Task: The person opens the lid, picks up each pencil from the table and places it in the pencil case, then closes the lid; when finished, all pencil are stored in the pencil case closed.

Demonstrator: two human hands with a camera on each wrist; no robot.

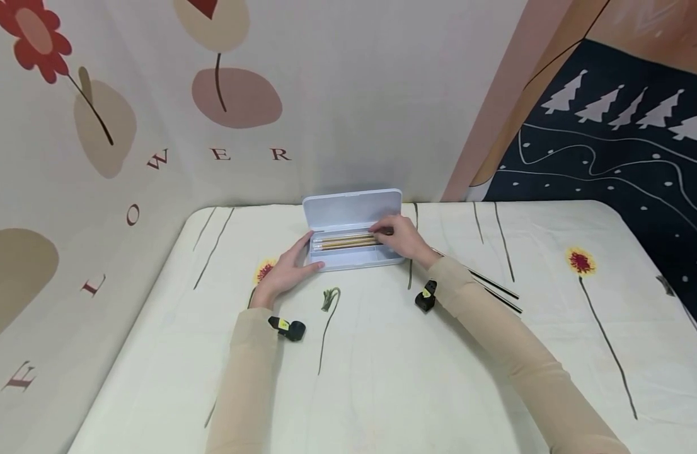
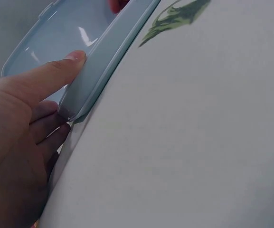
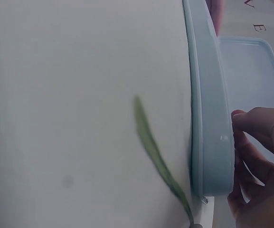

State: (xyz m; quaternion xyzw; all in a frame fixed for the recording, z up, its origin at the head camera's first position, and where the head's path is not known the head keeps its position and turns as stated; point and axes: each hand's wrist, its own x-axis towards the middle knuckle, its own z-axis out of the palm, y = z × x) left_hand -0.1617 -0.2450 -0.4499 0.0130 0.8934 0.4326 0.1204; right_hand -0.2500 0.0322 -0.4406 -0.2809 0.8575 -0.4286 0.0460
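Observation:
A pale blue pencil case (image 1: 357, 258) lies on the table with its lid (image 1: 353, 209) raised at the back. Inside, several gold-coloured pencils (image 1: 344, 243) lie side by side. My left hand (image 1: 286, 274) grips the case's left end, with its thumb (image 2: 63, 70) over the front wall and the other fingers around the end. At the right end, my right hand (image 1: 404, 238) reaches in with bent fingers and pinches at a pencil's end. The front wall of the case hides the fingertips' hold in the right wrist view.
Two dark pencil-like sticks (image 1: 498, 297) lie on the table, partly beneath the right sleeve (image 1: 496, 334). The white tablecloth (image 1: 382, 378) carries printed flowers and stems. A patterned cloth wall (image 1: 354, 113) stands right behind the case.

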